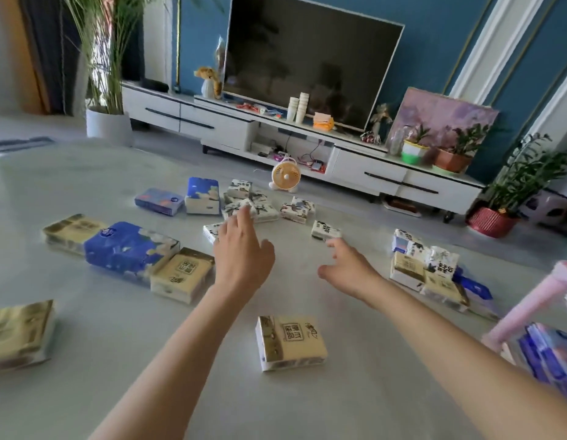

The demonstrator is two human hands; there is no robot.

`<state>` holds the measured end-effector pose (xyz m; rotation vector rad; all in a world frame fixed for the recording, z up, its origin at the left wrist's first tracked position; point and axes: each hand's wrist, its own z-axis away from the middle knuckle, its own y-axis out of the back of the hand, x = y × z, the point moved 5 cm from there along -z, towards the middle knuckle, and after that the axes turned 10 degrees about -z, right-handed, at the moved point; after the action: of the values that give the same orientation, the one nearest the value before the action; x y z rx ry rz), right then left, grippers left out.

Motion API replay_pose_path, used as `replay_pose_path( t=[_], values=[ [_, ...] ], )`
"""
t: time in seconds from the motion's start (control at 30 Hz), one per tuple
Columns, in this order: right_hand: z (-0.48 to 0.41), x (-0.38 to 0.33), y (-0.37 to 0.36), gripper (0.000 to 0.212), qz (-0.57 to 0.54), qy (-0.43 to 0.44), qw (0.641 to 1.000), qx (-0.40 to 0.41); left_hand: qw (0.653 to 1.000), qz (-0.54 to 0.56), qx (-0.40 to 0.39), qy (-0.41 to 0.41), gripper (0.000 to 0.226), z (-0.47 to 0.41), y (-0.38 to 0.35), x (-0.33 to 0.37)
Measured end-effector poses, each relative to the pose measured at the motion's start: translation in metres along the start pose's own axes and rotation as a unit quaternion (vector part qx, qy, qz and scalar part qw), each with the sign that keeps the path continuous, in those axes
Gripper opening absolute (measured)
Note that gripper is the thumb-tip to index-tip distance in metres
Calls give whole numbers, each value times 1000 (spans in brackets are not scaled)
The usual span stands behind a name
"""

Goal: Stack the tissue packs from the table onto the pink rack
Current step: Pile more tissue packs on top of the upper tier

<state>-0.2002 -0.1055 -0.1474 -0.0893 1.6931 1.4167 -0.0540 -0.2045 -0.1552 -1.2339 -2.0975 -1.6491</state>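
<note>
Several tissue packs lie scattered over the pale table. My left hand reaches forward with its fingers spread, over a small white pack and near a cluster of white patterned packs. My right hand stretches out open, fingertips just short of a small white pack. A cream pack lies between my forearms. The pink rack stands at the right edge with blue packs in it. Neither hand holds anything.
On the left lie cream packs, a large blue pack and another cream pack at the edge. A pile of packs sits right of my right hand. Beyond the table are a small fan and a TV cabinet.
</note>
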Motion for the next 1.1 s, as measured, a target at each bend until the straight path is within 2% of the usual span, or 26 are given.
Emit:
replay_pose_path(
  t=[0.1, 0.2, 0.37, 0.47, 0.6, 0.7, 0.77, 0.9, 1.0, 1.1],
  values=[
    [-41, -1, -7, 75, 68, 16, 996, 47, 994, -93, -40, -40, 80, -18, -8, -15],
    [-79, 0, -6, 85, 127, 22, 987, 93, 978, -186, -87, -26, 86, -23, -18, -32],
    [-128, 12, -1, 91, 96, -56, 993, 51, 957, -263, -121, -1, 86, -24, -30, -33],
    [-134, 15, -2, 81, 77, -58, 995, 33, 949, -282, -140, 15, 79, -29, -29, -37],
    [-116, 8, 2, 68, 74, -18, 996, 52, 947, -289, -136, 26, 59, -32, -15, -38],
    [-95, -12, 11, 68, 62, 35, 996, 48, 955, -257, -145, 22, 51, -31, -7, -28],
    [-78, -30, 25, 70, 48, 60, 996, 42, 971, -191, -143, 12, 51, -29, 2, -12],
    [-36, -72, 76, 70, 37, 92, 994, 43, 995, 13, -98, -19, 74, -14, 37, 41],
    [4, -95, 118, 68, 62, 116, 991, 38, 991, 100, -41, -76, 84, 18, 64, 88],
    [51, -102, 164, 65, 63, 123, 990, 38, 974, 166, -46, -149, 90, 61, 73, 129]
  ],
)
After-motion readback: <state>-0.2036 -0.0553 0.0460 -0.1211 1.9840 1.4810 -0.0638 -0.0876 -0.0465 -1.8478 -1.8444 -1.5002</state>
